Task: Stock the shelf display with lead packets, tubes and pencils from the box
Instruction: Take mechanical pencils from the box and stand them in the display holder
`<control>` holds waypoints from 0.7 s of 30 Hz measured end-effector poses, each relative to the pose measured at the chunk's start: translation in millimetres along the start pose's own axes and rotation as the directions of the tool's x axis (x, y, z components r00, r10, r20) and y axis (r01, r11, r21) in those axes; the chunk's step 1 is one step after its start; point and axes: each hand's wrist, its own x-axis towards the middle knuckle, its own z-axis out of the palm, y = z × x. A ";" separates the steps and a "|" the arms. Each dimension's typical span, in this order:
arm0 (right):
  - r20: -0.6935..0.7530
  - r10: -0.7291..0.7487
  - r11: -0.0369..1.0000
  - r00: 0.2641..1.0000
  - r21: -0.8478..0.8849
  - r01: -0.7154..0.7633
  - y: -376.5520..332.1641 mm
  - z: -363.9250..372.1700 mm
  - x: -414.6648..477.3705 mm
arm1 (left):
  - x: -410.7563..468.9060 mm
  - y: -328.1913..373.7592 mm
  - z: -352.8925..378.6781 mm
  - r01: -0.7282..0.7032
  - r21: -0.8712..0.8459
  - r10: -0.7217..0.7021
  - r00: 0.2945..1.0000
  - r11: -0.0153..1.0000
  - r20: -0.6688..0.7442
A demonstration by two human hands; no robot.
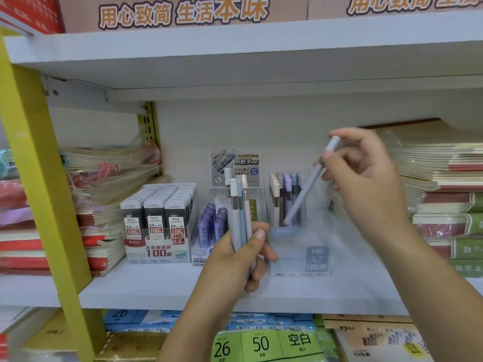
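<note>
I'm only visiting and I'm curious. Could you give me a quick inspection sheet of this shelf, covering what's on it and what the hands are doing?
Surface: white shelf board, carrying three display boxes side by side.
Job's things: black-and-white lead packets in rows at left. Purple lead tubes in the middle. Clear plastic pencil holder at right, partly filled with upright pastel pencils.
Clutter: nothing seen.
Hands: left hand grips an upright bundle of pastel pencils. Right hand pinches one pale lilac pencil, tilted, with its lower tip at the holder.
Cables: nothing seen.
Surroundings: stacked notebooks on both sides. Yellow-green shelf post at left. Labelled paper packs on the shelf below.
</note>
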 end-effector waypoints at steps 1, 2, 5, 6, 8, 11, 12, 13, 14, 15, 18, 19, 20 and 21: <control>-0.013 -0.039 0.998 0.999 -0.047 0.038 1.3 -5.1 2.2 | 0.5 -0.5 -1.4 0.004 0.003 -0.004 1.000 1.000 -0.010; -0.001 -0.063 0.993 0.998 -0.103 0.063 3.7 -8.9 3.7 | 1.0 -0.9 -2.2 0.006 0.003 -0.006 1.000 1.000 -0.019; 0.092 -0.048 0.943 0.995 -0.325 0.076 17.2 -13.5 5.4 | 2.2 -2.1 -1.8 0.007 -0.011 -0.007 0.999 1.000 -0.053; 0.116 -0.037 0.916 0.993 -0.392 0.080 21.6 -13.3 4.9 | 2.4 -2.3 -1.4 0.003 -0.015 -0.004 0.998 1.000 -0.059; 0.160 -0.005 0.875 0.987 -0.477 0.082 29.5 -11.6 2.3 | 2.7 -2.0 -1.0 -0.004 -0.017 0.003 0.998 1.000 -0.057; 0.199 0.032 0.868 0.979 -0.492 0.071 37.2 -9.7 -1.1 | 2.3 -2.2 -0.7 -0.020 -0.001 0.020 0.999 1.000 -0.040; 0.199 0.036 0.874 0.979 -0.482 0.065 38.2 -9.5 -1.4 | 2.2 -2.3 -0.7 -0.024 0.003 0.024 0.999 1.000 -0.036; 0.199 0.038 0.879 0.979 -0.473 0.062 38.4 -9.8 -1.2 | 2.1 -2.6 -0.6 -0.025 0.003 0.025 0.999 1.000 -0.034; 0.200 0.038 0.880 0.979 -0.470 0.061 38.5 -9.9 -1.1 | 2.0 -2.7 -0.6 -0.023 -0.002 0.023 0.999 1.000 -0.035; 0.202 0.037 0.880 0.979 -0.471 0.064 38.3 -9.9 -1.0 | 1.8 -3.0 -0.5 -0.021 -0.009 0.021 0.999 1.000 -0.038; 0.203 0.033 0.877 0.979 -0.476 0.069 36.7 -8.3 -1.8 | 1.6 -2.5 -1.0 -0.015 -0.020 0.014 0.999 1.000 -0.035; 0.202 0.039 0.876 0.979 -0.478 0.064 36.1 -7.4 -2.3 | 1.4 -2.2 -0.9 -0.014 -0.020 0.013 0.999 1.000 -0.036; 0.201 0.044 0.876 0.979 -0.479 0.059 36.2 -7.0 -2.7 | 1.1 -1.9 -0.9 -0.013 -0.019 0.013 0.999 1.000 -0.036; 0.201 0.047 0.877 0.979 -0.478 0.056 36.9 -6.7 -2.9 | 1.0 -1.6 -1.0 -0.014 -0.019 0.013 0.999 1.000 -0.036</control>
